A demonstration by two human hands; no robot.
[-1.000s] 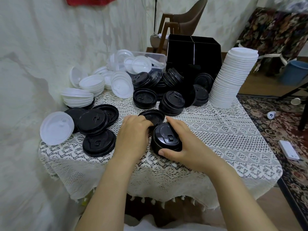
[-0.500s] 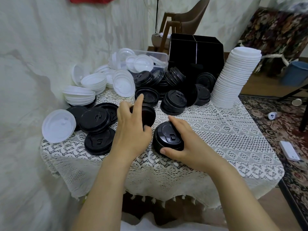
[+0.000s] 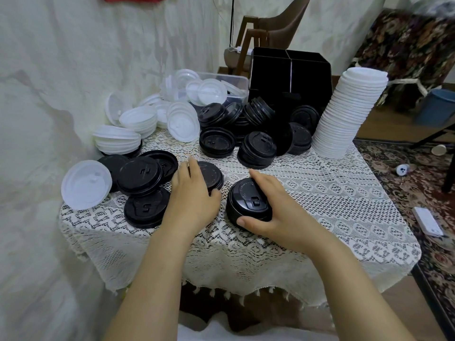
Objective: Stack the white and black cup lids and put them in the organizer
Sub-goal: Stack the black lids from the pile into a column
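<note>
Organizer (image 3: 270, 77), black, interior too dark to read; rear heap of black lids (image 3: 256, 134) overlapping, uncountable. Left hand (image 3: 194, 195) curled round one black lid (image 3: 211, 174), hiding its left half; right hand (image 3: 278, 210) clamped, thumb and fingers, on a short stack of black lids (image 3: 248, 201), well in front of the organizer. One tall stack of white lids (image 3: 349, 114) beside the organizer; four loose black lids (image 3: 140, 174), one white lid (image 3: 86, 184) left of the left hand.
</note>
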